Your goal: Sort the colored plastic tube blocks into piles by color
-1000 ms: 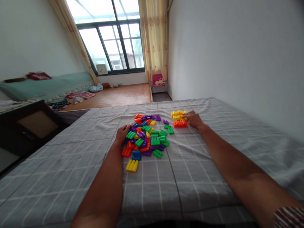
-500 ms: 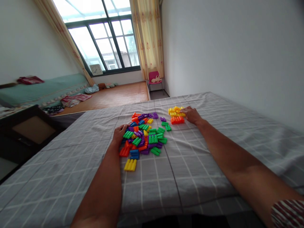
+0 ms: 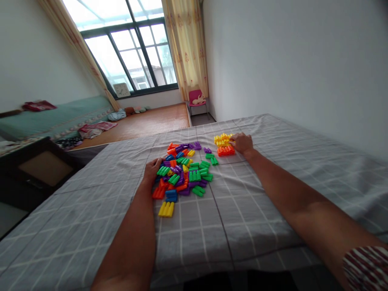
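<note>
Little is changed: yellow blocks (image 3: 222, 139) beyond the orange row (image 3: 226, 151) are still touched by the right hand (image 3: 243, 143), apparently being adjusted; left hand (image 3: 152, 169) is kept at mixed pile (image 3: 195, 176); neither grip can be told.

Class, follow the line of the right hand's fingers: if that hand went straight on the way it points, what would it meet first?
The yellow pieces, most likely: the right hand's fingertips are right at their edge, though whether they already touch is hard to tell.
</note>
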The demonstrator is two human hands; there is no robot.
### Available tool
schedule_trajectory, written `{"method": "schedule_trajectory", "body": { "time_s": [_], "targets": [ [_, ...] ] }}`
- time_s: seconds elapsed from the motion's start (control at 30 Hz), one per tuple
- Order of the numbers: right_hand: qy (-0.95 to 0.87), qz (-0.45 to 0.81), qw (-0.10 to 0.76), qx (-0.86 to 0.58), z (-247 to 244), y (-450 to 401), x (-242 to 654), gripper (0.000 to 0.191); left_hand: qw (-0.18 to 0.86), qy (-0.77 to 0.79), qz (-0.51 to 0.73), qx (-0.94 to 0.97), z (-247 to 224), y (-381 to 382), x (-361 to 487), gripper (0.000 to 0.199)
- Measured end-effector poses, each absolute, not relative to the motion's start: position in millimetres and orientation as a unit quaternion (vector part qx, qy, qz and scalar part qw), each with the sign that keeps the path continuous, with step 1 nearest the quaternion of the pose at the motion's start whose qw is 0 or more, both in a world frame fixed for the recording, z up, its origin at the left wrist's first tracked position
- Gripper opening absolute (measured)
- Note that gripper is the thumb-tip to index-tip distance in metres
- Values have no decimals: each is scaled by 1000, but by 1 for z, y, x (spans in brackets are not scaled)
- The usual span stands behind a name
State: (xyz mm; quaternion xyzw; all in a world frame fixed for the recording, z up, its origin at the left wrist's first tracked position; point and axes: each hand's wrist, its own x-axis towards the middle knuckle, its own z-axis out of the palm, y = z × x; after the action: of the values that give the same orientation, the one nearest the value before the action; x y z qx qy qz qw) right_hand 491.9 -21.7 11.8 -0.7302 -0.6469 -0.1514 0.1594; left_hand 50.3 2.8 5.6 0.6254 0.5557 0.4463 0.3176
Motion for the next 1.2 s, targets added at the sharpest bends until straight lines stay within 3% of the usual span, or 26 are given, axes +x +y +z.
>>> {"method": "schedule_trajectory", "body": {
  "time_s": [1.2],
  "targets": [
    [-636,-90,220,-734,15,-32,504,24,319,545,453,629,6,3,49,52]
  ]
}}
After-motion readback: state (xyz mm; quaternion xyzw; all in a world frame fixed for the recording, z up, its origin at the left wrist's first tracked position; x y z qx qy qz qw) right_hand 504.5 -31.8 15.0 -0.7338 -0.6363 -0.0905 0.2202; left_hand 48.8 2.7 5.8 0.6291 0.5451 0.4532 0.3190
